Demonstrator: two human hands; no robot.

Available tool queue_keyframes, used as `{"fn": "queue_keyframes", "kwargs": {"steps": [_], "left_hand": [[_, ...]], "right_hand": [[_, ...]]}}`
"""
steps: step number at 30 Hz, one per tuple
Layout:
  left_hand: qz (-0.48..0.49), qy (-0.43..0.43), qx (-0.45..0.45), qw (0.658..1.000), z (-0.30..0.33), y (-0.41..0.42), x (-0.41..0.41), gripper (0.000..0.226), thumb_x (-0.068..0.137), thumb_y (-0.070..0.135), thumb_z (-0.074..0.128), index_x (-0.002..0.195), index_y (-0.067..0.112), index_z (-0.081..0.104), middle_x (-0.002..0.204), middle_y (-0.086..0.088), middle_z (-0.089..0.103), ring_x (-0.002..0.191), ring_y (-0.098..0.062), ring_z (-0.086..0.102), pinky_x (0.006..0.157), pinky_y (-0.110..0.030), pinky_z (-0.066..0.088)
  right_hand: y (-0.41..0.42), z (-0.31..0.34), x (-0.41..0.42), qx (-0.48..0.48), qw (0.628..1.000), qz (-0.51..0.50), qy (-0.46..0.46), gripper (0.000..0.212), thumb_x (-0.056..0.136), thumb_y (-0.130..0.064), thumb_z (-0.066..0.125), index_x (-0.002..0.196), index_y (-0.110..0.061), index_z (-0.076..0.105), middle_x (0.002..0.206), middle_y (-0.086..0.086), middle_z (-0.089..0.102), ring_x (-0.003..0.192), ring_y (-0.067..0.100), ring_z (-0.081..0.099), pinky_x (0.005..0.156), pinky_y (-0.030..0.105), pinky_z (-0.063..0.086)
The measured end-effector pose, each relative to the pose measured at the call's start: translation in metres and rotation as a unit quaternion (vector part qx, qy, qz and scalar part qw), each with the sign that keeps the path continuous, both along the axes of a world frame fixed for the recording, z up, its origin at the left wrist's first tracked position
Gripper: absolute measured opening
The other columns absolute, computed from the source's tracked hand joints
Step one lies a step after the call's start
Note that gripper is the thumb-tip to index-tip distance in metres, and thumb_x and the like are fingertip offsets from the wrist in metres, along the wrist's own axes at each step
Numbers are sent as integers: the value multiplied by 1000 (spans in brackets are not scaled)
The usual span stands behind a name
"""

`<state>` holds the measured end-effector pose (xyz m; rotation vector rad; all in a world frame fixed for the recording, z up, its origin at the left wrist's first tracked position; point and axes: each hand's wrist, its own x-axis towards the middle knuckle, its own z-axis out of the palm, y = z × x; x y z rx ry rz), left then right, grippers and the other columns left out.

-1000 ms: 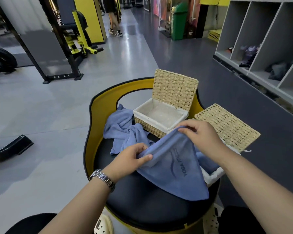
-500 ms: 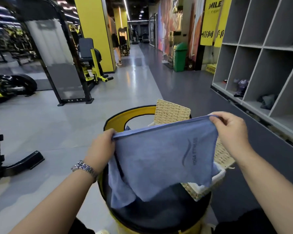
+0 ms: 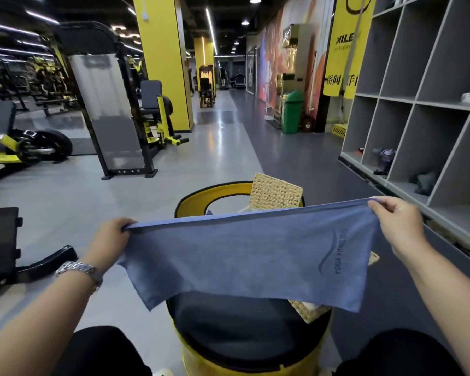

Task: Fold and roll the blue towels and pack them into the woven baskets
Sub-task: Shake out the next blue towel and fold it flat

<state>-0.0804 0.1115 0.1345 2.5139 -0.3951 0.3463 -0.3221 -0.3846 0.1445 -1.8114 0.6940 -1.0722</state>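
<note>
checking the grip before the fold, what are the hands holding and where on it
Both hold one blue towel stretched out above the stool: left hand pinches its top left corner, right hand its top right corner.

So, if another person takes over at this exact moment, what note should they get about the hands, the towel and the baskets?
Left hand: grips the top left corner of the blue towel.
Right hand: pinches the top right corner.
The towel hangs spread flat in the air between the hands, above the black seat, printed logo toward the right side.
Two woven baskets are behind the towel: only the far basket's raised lid and a corner of the near basket show.
Done: towel opened out. Not yet folded or rolled.
Left: fold it, roll it, pack it in a basket. What the baskets contain is hidden.
</note>
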Motion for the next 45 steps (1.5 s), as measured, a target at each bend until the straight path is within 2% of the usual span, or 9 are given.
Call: {"fn": "queue_keyframes", "kwargs": {"steps": [9,11,14,22,27,31,34,37,45], "left_hand": [[20,65,-173,983,-8,35,-4,18,89,2,55,92,9,71,80,-13,64,71,-26,56,61,-29,46],[13,121,-239,963,-14,38,-2,12,90,7,59,92,5,70,83,-14,63,76,-26,57,64,-32,55],[-25,244,-343,907,-18,35,-11,21,93,18,57,97,0,67,91,-14,66,83,-20,60,58,-15,56],[-105,336,-369,860,-12,-1,-32,33,94,34,53,102,6,70,99,-12,74,92,-23,69,80,-35,50],[-129,337,-401,842,-9,-75,-39,27,93,29,56,88,4,65,76,-13,67,67,-21,65,57,-28,50],[-191,306,-382,851,-14,-127,-44,48,80,46,66,79,-1,56,73,-15,51,67,-25,43,56,-30,34],[-208,292,-378,854,-22,-161,-46,36,90,32,60,72,4,48,71,-10,38,64,-22,32,52,-25,34],[-202,301,-373,854,-40,-184,-42,34,94,23,56,65,12,43,62,-9,33,63,-21,37,60,-34,42],[-203,352,-365,838,-99,-196,-37,27,92,18,60,66,13,53,55,5,47,56,-4,51,52,-20,51]], "right_hand": [[-7,-10,-10,51,999,-14,2,7,89,-13,62,92,-10,67,83,8,65,77,18,57,74,31,44],[-8,-12,-11,61,998,-15,5,6,90,-14,61,92,-13,66,85,9,66,77,18,57,74,31,44],[-9,-15,-11,101,994,-26,9,9,91,-15,59,93,-10,66,75,4,61,70,19,54,67,31,44],[12,-21,7,195,980,-14,28,13,79,-12,59,72,-3,64,69,9,54,65,19,48,59,29,36],[77,-17,51,148,981,96,74,16,82,-22,62,72,-12,69,68,0,61,65,15,52,63,30,39],[127,-20,84,99,975,178,88,15,87,-26,63,80,-15,71,79,-4,68,70,8,58,61,25,44],[150,-29,106,58,970,219,93,18,88,-24,63,79,-12,72,71,-7,67,65,4,58,62,23,45],[163,-50,123,27,964,245,101,18,87,-25,65,79,-11,72,69,-4,69,66,9,61,62,30,47],[167,-110,136,22,947,289,139,12,89,-20,63,93,-18,74,83,-11,72,84,1,66,77,20,52]]}}
